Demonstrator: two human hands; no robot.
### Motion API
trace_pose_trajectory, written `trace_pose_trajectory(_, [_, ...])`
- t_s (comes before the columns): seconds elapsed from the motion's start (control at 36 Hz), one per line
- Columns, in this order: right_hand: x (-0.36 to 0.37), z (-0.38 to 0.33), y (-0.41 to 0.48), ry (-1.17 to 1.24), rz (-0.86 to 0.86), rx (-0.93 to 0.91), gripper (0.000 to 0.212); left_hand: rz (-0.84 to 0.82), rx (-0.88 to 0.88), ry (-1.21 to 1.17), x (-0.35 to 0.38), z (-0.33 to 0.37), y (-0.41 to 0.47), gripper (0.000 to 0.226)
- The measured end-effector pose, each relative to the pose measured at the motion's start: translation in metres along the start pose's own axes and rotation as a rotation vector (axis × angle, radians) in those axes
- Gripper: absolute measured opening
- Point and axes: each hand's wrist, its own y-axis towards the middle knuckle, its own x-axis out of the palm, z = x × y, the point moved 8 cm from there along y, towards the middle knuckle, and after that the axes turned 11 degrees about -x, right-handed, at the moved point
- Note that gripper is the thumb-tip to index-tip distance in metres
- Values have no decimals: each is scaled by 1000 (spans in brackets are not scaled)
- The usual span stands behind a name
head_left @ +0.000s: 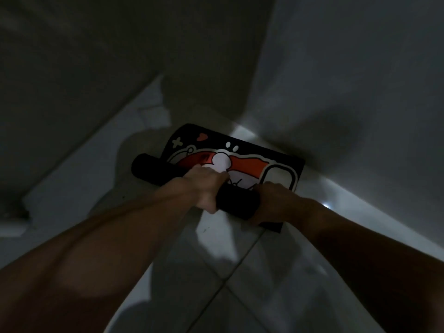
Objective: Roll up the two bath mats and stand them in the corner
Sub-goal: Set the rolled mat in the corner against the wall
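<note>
A: What is seen, from left to right?

B: A dim tiled floor (240,272) is shown. On it a black mat (242,162) with a red and white cartoon print is lain, partly rolled. The free end of the roll (149,168) is seen at the left. The left hand (206,186) is closed over the roll near its middle, and the right hand (271,200) is closed on the roll toward its right end. The flat part is spread toward the wall (360,80) at the right, its far edge just beside the wall's foot.

A: And the second mat?

B: None is seen here, so the task is judged about half begun at most.

A: What could be spoiled from here?

B: The roll could be skewed into a cone, since the left end is left unheld. It could be loosened if the grip is eased. Being soft, it might be slumped when stood up. Errors could also be hidden by the poor light.

A: Any writing?

B: No words or brand can be read; only a heart, a cross and cartoon shapes are made out.
</note>
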Motion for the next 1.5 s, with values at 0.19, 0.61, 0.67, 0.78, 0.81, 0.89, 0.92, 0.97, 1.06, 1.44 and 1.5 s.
trace_pose_trajectory(0.19, [20, -15, -5, 59, -210, 43, 76, -289, 14, -81, 25, -2, -18, 51])
trace_pose_trajectory(0.61, [57, -18, -14, -249, -384, 22, 80, -535, 5, -225, 65, 12, -54, 58])
trace_pose_trajectory(0.67, [56, -18, -17, -212, -437, 47, 83, -544, 8, -210, 65, 15, -57, 57])
trace_pose_trajectory(0.78, [50, -28, -19, -15, -497, 45, 68, -613, -50, -251, 66, 9, -68, 73])
trace_pose_trajectory(0.81, [50, -29, -20, -24, -502, 38, 66, -636, -62, -268, 68, 8, -71, 75])
trace_pose_trajectory(0.89, [61, -27, -23, -246, -515, 32, 71, -698, -71, -300, 77, 10, -76, 73])
trace_pose_trajectory(0.92, [67, -26, -24, -339, -517, 23, 74, -701, -58, -286, 79, 12, -76, 71])
trace_pose_trajectory(0.97, [77, -30, -25, -463, -504, -13, 77, -691, -26, -240, 85, 17, -77, 70])
trace_pose_trajectory(1.06, [81, -34, -24, -539, -456, -49, 77, -653, -12, -196, 94, 23, -78, 69])
trace_pose_trajectory(1.44, [53, -43, -24, -94, -47, -222, 35, -226, 34, -286, 62, 16, -69, 57])
trace_pose_trajectory(1.5, [52, -36, -19, -57, -59, -186, 41, -85, 92, -239, 56, 15, -73, 63])
